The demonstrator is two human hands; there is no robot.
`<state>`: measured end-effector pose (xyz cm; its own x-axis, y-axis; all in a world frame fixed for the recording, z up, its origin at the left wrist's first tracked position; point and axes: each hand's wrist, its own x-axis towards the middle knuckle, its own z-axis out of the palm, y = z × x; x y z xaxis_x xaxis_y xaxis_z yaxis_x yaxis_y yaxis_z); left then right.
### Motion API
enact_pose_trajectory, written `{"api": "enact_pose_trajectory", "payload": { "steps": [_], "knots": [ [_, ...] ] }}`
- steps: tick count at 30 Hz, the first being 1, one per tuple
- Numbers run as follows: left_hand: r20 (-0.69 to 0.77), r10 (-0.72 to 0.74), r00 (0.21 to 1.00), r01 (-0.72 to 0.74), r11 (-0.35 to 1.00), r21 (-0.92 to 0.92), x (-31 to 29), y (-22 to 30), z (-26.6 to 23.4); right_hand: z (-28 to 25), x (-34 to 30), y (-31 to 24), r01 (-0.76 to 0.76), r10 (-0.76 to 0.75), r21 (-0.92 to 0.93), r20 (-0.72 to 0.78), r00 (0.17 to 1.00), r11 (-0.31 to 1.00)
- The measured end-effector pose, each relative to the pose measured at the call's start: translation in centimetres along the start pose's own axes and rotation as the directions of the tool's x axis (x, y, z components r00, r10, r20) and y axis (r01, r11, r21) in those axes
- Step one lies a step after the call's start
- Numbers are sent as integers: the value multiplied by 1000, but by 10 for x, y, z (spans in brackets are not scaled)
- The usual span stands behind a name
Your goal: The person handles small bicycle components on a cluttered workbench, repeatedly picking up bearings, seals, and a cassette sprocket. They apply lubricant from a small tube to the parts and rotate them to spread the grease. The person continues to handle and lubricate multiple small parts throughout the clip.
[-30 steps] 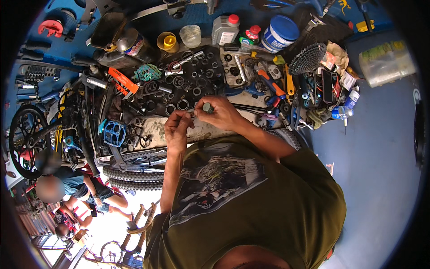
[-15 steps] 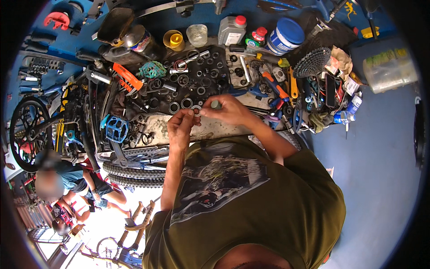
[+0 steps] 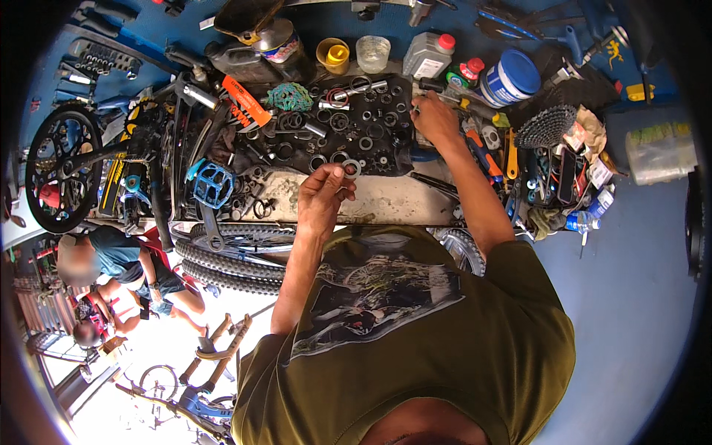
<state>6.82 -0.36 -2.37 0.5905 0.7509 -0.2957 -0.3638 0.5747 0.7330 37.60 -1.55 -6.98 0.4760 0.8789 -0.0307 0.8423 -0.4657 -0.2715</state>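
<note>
My left hand (image 3: 320, 199) pinches a metal ring (image 3: 352, 169), which looks like a bearing, between thumb and fingers above the front edge of a black mat (image 3: 389, 160). Farther back and to the right, my right hand (image 3: 436, 120) reaches down at the mat's right side. Its fingers are curled together, and whatever they hold is mostly hidden beneath them. Several rings and bearings lie spread over the mat, among them a dark ring (image 3: 373, 131) between my two hands.
A blue pedal (image 3: 213, 185) on a crank lies to the left. Tubs, bottles and a blue-lidded bucket (image 3: 512, 77) line the back. A cassette (image 3: 546, 126) and a yellow-handled tool (image 3: 512, 153) lie right. Bicycle tyres (image 3: 230, 276) are below the bench; a person (image 3: 122, 259) sits at lower left.
My right hand has left the ring and moved away to the far right of the mat; the green cylindrical piece it held no longer shows clearly. My left hand keeps the ring. The view has shifted.
</note>
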Motion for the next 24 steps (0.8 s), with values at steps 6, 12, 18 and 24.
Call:
{"api": "enact_pose_trajectory", "payload": {
  "steps": [6, 12, 18, 24],
  "knots": [
    [27, -56, 998, 59, 990, -129, -4, 5, 2, 5, 9, 9, 9, -10, 7, 44, 999, 1000],
    [-11, -92, 996, 88, 976, -201, 4, 1, -4, 4, 12, 14, 6, -8, 36, 65, 998, 999],
    [-41, 2, 999, -3, 1000, -9, 1, 4, 3, -25, 0, 5, 6, 8, 133, -104, 994, 991],
    [-9, 119, 993, -116, 978, 173, 3, 1, 8, -73, -27, -29, -23, -17, 761, 45, 999, 649]
  ]
}}
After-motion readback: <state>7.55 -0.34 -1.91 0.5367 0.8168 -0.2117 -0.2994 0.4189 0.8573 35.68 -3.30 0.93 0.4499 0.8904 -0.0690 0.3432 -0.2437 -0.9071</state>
